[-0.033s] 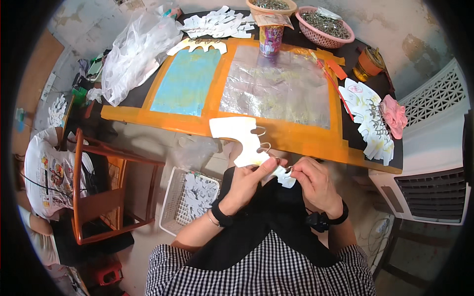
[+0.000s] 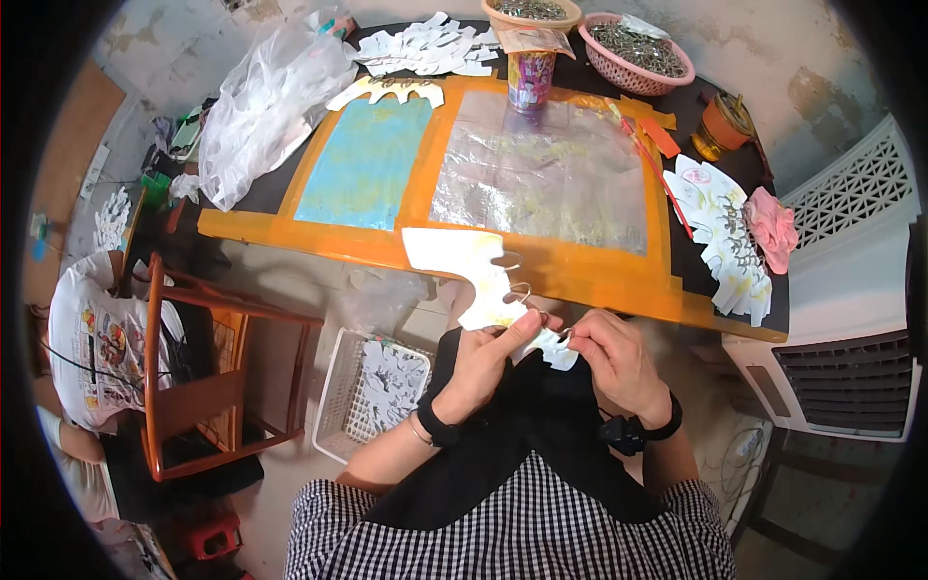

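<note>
A white scalloped card strip with yellow smears and thin metal rings along one edge is held just off the table's front edge. My left hand is closed on its lower part, thumb on top. At the strip's lower end, my right hand pinches what looks like a thin metal ring against the card edge; the fingertips partly hide it. A similar card with rings lies at the top of the blue sheet. More ringed cards are piled at the right.
The table's edge is taped orange. On it are a purple cup, a pink basket of metal pieces, a red stick, an amber jar and a plastic bag. A white basket and wooden chair stand left.
The upper end of the white card strip has shifted slightly to the left. Both hands keep nearly the same place and grip.
</note>
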Demonstrator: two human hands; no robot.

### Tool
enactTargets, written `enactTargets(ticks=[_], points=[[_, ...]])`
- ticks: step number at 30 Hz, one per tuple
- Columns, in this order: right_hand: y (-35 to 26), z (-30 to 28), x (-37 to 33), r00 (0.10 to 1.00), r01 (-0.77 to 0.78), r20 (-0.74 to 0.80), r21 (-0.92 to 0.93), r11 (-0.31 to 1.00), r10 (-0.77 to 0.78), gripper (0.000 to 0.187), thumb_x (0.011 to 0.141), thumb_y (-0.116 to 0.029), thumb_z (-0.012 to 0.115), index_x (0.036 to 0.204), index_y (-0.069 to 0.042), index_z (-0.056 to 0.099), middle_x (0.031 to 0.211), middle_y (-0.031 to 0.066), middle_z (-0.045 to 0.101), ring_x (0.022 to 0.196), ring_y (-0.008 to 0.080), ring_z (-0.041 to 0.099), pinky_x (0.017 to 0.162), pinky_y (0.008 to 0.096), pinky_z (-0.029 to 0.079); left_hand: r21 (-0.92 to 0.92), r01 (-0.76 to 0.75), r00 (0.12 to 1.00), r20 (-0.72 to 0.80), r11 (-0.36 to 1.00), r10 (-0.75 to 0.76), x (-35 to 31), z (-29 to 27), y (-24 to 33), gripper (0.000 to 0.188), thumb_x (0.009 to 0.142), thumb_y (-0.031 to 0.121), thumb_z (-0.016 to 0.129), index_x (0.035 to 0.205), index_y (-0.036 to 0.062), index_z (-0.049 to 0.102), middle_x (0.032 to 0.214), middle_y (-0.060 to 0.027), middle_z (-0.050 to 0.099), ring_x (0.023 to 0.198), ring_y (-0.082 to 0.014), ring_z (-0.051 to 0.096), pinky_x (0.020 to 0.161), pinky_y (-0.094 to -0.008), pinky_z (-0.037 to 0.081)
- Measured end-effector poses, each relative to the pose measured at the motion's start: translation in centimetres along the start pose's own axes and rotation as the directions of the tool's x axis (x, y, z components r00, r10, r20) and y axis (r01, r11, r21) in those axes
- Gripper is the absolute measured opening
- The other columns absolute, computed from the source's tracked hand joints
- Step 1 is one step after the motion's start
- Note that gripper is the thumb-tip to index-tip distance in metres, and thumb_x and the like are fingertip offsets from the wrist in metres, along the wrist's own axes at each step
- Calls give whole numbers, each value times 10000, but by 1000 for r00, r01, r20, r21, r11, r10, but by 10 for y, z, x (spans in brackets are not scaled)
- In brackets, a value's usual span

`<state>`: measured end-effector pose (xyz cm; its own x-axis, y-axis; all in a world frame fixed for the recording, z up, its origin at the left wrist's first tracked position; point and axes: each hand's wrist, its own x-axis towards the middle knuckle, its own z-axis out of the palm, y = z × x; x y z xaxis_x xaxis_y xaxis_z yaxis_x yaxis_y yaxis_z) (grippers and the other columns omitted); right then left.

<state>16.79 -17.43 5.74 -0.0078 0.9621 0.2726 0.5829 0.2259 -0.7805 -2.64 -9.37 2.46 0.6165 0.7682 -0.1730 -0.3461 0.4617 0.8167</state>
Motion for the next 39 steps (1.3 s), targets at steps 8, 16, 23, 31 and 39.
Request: enactTargets(ticks=[8, 16, 23, 31, 39], points=[[10, -21, 29, 958, -269, 138, 144, 952, 250, 116, 972, -87, 656, 951, 17, 610, 816, 128, 615, 719, 244, 600, 658, 348, 466, 126, 210, 973, 69, 970, -220, 32, -6, 27, 307, 1018, 169, 671, 1251, -29, 663, 1210, -89, 726, 1099, -139, 671, 932, -284, 549], [21, -31, 59, 976, -189, 140, 137, 972, 169, 130, 984, -98, 644, 952, 21, 602, 819, 128, 606, 730, 237, 594, 692, 341, 469, 131, 189, 982, -1, 973, -191, 56, 0, 40, 373, 1073, 280, 569, 1232, -47, 653, 1309, -145, 679, 1112, -199, 662, 984, -353, 518], [43, -17, 60, 979, -206, 108, 497, 843, 175, 335, 1045, -301, 625, 1131, 22, 612, 862, 41, 605, 789, 95, 555, 715, 261, 471, 180, 46, 999, -10, 983, -45, 67, -2, 32, 388, 1069, 275, 588, 1275, -46, 656, 1327, -129, 678, 1191, -175, 633, 1046, -323, 491], [47, -12, 59, 946, -294, 175, 820, 490, 274, 740, 1069, -635, 336, 1191, 48, 591, 1068, 67, 632, 907, 111, 616, 822, 262, 500, 301, -12, 999, -44, 954, 27, 67, 0, 26, 382, 1062, 271, 601, 1310, -16, 648, 1310, -85, 694, 1149, -134, 637, 974, -285, 521], [34, -10, 64, 952, -291, 1, 319, 902, 307, 130, 969, -122, 688, 969, 5, 662, 767, 58, 621, 672, 103, 528, 603, 273, 410, 385, -91, 991, 124, 918, 47, 67, 0, 28, 506, 992, 224, 714, 1420, -3, 567, 1338, -71, 663, 1138, -115, 608, 1006, -298, 491]])
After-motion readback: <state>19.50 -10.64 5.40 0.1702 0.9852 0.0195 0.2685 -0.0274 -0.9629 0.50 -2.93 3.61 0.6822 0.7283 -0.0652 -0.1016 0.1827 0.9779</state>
